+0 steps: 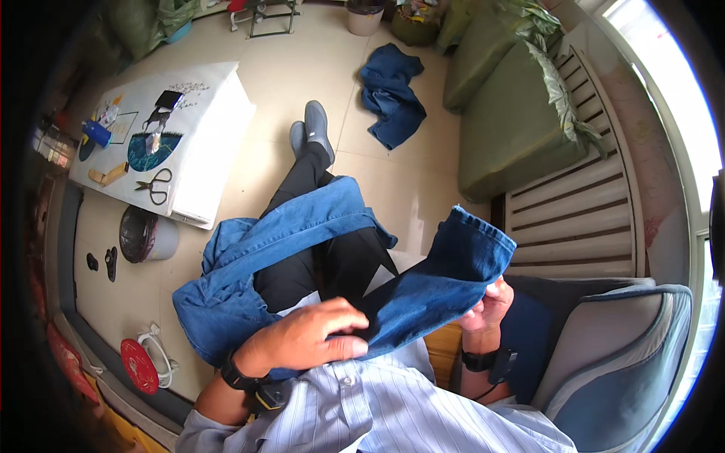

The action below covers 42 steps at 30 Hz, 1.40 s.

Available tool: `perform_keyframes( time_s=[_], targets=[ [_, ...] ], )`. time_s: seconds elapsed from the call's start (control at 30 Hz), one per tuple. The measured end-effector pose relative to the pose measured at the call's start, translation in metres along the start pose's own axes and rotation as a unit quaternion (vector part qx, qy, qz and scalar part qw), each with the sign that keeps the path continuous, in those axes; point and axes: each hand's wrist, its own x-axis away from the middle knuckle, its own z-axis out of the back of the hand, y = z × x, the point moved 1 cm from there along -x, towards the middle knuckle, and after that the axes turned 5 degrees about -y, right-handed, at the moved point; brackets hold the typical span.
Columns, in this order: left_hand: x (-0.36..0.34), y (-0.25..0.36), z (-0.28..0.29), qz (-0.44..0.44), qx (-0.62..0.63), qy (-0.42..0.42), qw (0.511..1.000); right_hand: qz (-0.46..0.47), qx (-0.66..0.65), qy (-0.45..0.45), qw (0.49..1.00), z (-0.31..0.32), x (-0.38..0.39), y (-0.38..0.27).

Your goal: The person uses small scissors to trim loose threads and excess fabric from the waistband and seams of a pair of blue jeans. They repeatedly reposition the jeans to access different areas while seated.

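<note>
A pair of blue jeans lies across my lap, one leg stretched to the right and the other draped over my thighs to the left. My right hand grips the lower edge of the stretched leg near its hem, thumb on the denim; some fingers are hidden behind the cloth. Nearer the middle, my left hand rests on the denim by my waist, thumb and fingers apart and slightly bent. Farther off, a second piece of dark blue denim is crumpled on the floor.
A white-covered table at the left carries black-handled scissors and a blue object. Beneath its edge stands a lined bin. A red round stool is lower left. Green covered seating and a slatted bench line the right.
</note>
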Motion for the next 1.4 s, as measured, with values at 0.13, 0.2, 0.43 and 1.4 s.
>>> perform_keyframes(
  time_s=[0.13, 0.2, 0.43, 1.4],
  targets=[
    [-0.027, 0.0, 0.01, 0.036, 0.087, 0.141, 0.986, -0.03, -0.015, -0.031, 0.999, -0.006, -0.002, 0.01],
    [-0.043, -0.003, 0.014, 0.009, 0.097, 0.189, 0.977, -0.046, -0.014, -0.024, 0.999, -0.012, 0.0, 0.015],
    [-0.077, 0.001, 0.023, -0.065, 0.173, 0.223, 0.957, -0.098, -0.004, -0.034, 0.995, -0.02, -0.001, 0.037],
    [-0.091, -0.015, 0.031, -0.14, 0.267, 0.147, 0.942, -0.102, 0.019, 0.02, 0.994, -0.012, -0.003, 0.039]
  ],
)
